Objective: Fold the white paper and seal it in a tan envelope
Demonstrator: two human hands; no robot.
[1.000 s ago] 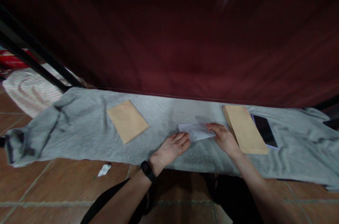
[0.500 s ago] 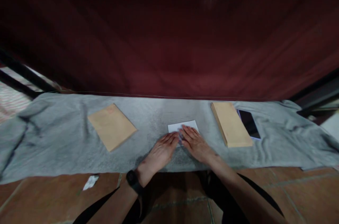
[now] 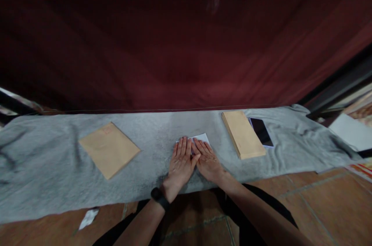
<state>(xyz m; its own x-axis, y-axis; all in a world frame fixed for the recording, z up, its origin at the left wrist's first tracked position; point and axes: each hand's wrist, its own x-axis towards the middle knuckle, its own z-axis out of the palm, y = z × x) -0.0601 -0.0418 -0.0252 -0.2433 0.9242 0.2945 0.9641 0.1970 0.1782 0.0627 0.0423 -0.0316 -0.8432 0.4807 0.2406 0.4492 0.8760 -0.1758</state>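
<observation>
A small white sheet of paper lies on the grey cloth, mostly covered by my hands. My left hand rests flat on its left part, fingers stretched out and pointing away from me. Beside it, my right hand presses flat on the right part, fingers stretched too. The thumbs meet or overlap in the middle. Only the paper's far edge and right corner show. Off to the left is a brown envelope with a faint red stamp. A stack of brown envelopes lies to the right.
A phone with a dark screen lies just right of the stack. The grey cloth covers a long narrow surface before a dark red hanging. A crumpled white scrap is on the tiled floor.
My left hand has moved from a slant at the paper's near left to lying flat over its left part. The view has turned slightly to the right.
</observation>
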